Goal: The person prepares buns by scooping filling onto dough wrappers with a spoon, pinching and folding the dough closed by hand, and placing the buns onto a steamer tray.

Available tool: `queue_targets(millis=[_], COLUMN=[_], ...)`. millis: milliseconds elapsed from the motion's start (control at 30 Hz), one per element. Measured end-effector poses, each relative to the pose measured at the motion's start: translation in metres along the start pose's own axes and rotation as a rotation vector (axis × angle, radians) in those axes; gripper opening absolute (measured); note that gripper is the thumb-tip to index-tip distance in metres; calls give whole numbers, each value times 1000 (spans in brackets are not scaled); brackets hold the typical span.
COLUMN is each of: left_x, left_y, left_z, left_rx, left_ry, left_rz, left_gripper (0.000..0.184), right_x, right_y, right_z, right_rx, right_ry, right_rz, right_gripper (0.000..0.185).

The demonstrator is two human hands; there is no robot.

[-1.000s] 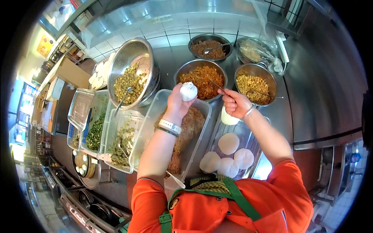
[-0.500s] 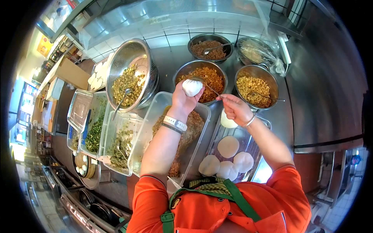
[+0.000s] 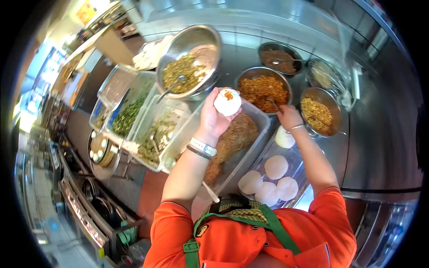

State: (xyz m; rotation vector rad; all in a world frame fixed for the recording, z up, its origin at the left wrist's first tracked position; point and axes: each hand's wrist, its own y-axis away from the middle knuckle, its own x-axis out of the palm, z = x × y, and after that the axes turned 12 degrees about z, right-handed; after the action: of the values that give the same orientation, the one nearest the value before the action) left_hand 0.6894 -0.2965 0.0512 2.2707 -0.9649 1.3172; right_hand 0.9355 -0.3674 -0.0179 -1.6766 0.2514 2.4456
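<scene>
Left hand (image 3: pixel 216 114) is palm up and cupped, thumb on one side and fingers wrapped round the other, so it's closed snugly on a white dough bun (image 3: pixel 227 107) with a little dab of orange filling (image 3: pixel 229 95) sitting on top. Right hand (image 3: pixel 290 118) has its fingers pinched together on the handle of a spoon (image 3: pixel 275 105), and the spoon's other end is down in the orange mix in a metal bowl (image 3: pixel 263 68). The bun is held up just beside that bowl, above the far end of a big plastic tub (image 3: pixel 262 122) of meaty-looking filling (image 3: pixel 239 138). There's a white watch (image 3: pixel 203 146) plus a dark band on the left wrist and a thin bracelet (image 3: pixel 296 127) on the right one. Right below the right hand is a pale, rounded lump (image 3: pixel 284 137), and near it four flat dough rounds (image 3: pixel 276 167) on a clear tray (image 3: pixel 300 161), some touching each other. Further out, right side: a pan of yellow chopped stuff (image 3: pixel 315 110), then a bowl of brown filling (image 3: pixel 277 60) behind the orange one. Left side: a tilted colander (image 3: pixel 209 51) and tubs of greenish mix (image 3: pixel 152 145) and chopped greens (image 3: pixel 128 117).
</scene>
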Motion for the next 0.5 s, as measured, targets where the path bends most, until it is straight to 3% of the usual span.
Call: queue_targets(millis=[33, 100, 133, 200, 300, 500], left_x=[2, 7, 3, 3, -6, -56], left_y=[14, 43, 56, 81, 133, 286], left_z=[-7, -20, -26, -35, -61, -154], left_rx=[29, 113, 128, 200, 311, 556], left_ry=[-5, -54, -28, -40, -37, -11], left_rz=[-14, 3, 45, 67, 96, 48], left_gripper=[39, 37, 35, 33, 34, 39], right_x=[-12, -29, -45, -71, -57, 29], right_y=[7, 12, 21, 55, 83, 117], right_z=[23, 60, 94, 172, 265, 439], right_rx=[41, -299, -449, -640, -943, -1055], right_ry=[203, -18, -228, -472, -394, -342], right_rz=[-75, -323, -310, -116, 128, 331], right_gripper=[30, 37, 38, 51, 81, 95])
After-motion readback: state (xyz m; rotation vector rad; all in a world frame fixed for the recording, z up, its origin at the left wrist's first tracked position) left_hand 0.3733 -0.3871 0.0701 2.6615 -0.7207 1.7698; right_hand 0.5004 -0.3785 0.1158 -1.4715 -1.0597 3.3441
